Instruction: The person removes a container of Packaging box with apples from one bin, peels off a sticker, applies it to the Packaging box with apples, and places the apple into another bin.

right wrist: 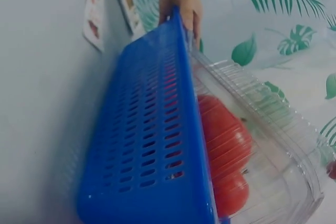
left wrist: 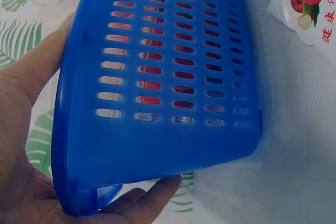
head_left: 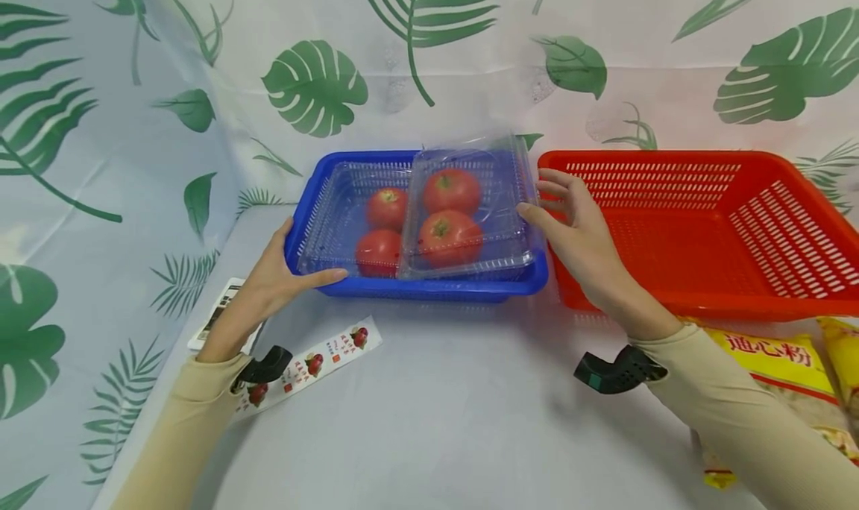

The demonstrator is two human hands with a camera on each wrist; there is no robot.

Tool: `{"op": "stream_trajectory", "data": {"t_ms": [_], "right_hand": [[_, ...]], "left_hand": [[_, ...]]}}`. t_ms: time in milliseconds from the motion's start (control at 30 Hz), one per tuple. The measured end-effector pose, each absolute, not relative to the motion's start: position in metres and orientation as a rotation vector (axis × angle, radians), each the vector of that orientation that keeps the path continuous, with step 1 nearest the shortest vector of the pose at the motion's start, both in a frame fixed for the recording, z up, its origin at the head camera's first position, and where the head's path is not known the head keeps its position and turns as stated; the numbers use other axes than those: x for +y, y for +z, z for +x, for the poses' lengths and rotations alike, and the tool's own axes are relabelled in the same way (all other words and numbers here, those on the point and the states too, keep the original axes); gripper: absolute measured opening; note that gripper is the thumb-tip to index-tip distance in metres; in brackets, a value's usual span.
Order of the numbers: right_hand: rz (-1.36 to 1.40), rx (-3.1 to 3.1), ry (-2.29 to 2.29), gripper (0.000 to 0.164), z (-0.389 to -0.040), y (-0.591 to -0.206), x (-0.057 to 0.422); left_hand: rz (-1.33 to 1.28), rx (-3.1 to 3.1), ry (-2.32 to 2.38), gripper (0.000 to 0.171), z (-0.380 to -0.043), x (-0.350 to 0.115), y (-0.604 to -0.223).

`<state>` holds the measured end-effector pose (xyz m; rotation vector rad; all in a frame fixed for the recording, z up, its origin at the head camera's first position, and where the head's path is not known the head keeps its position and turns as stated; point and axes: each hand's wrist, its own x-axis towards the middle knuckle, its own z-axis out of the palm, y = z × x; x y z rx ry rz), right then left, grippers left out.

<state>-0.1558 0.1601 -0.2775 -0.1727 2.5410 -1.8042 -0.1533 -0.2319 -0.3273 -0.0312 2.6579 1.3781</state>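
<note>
A blue plastic basket (head_left: 416,290) holds two clear plastic boxes with red tomatoes in them. The right box (head_left: 493,249) lies tilted, overlapping the left box (head_left: 329,219), its back right corner above the basket rim. Two tomatoes (head_left: 451,238) show in the right box and two more (head_left: 379,250) beside them to the left. My left hand (head_left: 271,282) grips the basket's left end, thumb along the front rim and fingers round the side. My right hand (head_left: 580,230) is at the right box's right edge, thumb touching it, fingers spread and fairly straight; the right wrist view does not show this hand.
A red basket (head_left: 671,256) stands close to the blue one's right. Yellow food bags (head_left: 781,361) lie at the right front. A printed fruit label strip (head_left: 335,357) and a white flat item (head_left: 221,312) lie near my left forearm. Leaf-patterned cloth hangs behind.
</note>
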Motion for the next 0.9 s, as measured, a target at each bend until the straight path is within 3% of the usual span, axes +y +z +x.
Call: {"op": "stream_trajectory", "data": {"t_ms": [167, 600, 900], "right_hand": [[-0.096, 2.397, -1.714, 0.079, -0.159, -0.281, 0.163], [-0.274, 2.224, -1.801, 0.079, -0.162, -0.278, 0.150], [-0.137, 2.052, -1.940, 0.073, -0.162, -0.274, 0.146]], "left_hand": [[-0.029, 2.664, 1.377, 0.124, -0.153, -0.233, -0.327], [-0.054, 2.669, 1.328, 0.127, -0.152, -0.234, -0.327], [-0.019, 2.668, 1.367, 0.125, -0.153, -0.232, -0.329]]}}
